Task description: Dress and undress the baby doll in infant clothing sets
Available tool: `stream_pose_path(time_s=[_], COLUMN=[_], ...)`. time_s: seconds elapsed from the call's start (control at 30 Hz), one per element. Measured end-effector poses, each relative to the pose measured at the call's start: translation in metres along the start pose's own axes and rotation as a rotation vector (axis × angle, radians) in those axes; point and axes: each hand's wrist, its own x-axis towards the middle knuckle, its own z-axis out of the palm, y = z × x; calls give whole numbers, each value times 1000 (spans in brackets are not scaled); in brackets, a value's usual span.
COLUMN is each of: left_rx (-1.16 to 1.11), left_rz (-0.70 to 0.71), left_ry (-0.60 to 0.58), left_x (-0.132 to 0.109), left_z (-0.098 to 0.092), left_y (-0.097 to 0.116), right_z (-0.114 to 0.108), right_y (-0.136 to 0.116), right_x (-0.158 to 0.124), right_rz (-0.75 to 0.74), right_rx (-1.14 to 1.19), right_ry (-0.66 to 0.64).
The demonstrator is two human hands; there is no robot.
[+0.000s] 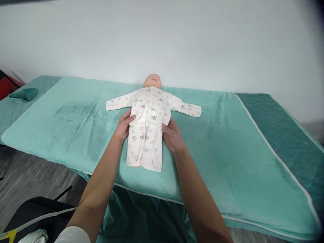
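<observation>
A baby doll (152,80) lies on its back on the green cover, head toward the wall. It wears a white long-sleeved baby top (151,105) with small printed figures and matching trousers (135,143). Both sleeves spread out to the sides, and the doll's hands are hidden inside. At the waist on the left, my left hand (124,125) is closed on the top's lower edge, its thumb on the cloth. Opposite it, my right hand (173,135) grips the other side of the hem, thumb uppermost. The fingertips under the cloth are hidden.
The bed (222,145) has a light green, white-edged cover over a darker green one (286,141). A pale wall (177,40) rises behind it. A small green cushion (24,94) lies at the far left. A black item (32,212) and a pale cable (45,216) are at lower left.
</observation>
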Motion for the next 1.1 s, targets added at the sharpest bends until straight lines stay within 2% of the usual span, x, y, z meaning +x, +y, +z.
stream_pose_path(time_s=[0.13, 0.23, 0.37, 0.47, 0.63, 0.77, 0.93, 1.1], left_rx=[-33, -80, -173, -224, -277, -273, -296, -351], left_rz=[-19, -12, -5, -30, -75, -83, -109, -117], left_ry=[33, 94, 104, 84, 21, -9, -67, -76], left_x=[3, 7, 12, 13, 12, 12, 15, 16], left_z=[-6, -9, -12, -14, -17, -19, -23, -28], left_y=[-3, -4, -1, 2, 6, 6, 6, 6], right_z=[1, -8, -30, -48, -75, -99, -124, -149], right_y=[-1, -2, -13, -28, -46, -52, -67, -94], right_x=[0, 11, 47, 76, 100, 109, 100, 52], right_rz=[64, 82, 111, 156, 35, -54, -156, -170], right_rx=[48, 124, 261, 383, 577, 732, 786, 712], right_ry=[70, 167, 351, 368, 312, 411, 580, 670])
